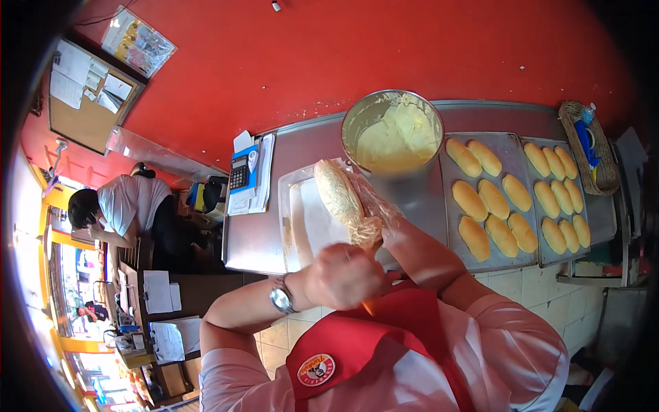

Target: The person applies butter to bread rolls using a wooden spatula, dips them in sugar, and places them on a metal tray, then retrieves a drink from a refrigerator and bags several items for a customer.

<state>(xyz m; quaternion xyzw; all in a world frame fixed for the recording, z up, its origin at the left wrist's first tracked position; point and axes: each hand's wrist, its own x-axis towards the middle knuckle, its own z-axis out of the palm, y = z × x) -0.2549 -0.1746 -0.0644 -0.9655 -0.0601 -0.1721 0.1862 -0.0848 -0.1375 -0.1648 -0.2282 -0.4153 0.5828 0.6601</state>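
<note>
Scanning from the left rim, with the metal bowl point(392, 132) as landmark: far left of the bowl, a corkboard point(88, 96) with pinned papers on the red wall point(384, 48), and below it a seated person in a white top point(127, 206) at a cluttered desk point(185, 292). Nearer the bowl, still to its left, a calculator point(239, 173) and a stack of papers point(254, 178) at the left edge of the steel counter point(257, 237). Just left of and below the bowl, an almost bare baking tray point(309, 220), its near edge close to the counter's front edge. Over that tray, a long bread roll point(340, 199), tilted, top end leaning toward the bowl. Left hand point(343, 275), wristwatch point(282, 298) on the wrist, closed in a fist around an orange handle point(368, 305) below the roll; blade hidden. Right hand point(383, 223), in a clear plastic glove, clamped on the roll's lower end, directly below the bowl. Bowl itself filled with pale yellow cream, backed against the wall. Right of the bowl, two trays point(511, 147) of golden rolls point(491, 206) laid in rows, filling the counter to its right end. Farthest right, a wicker basket point(604, 172) at the counter's corner. Open counter only in the strip left of the near tray. Below the counter edge, pale floor tiles point(522, 281); red apron point(384, 343) at the bottom.
</note>
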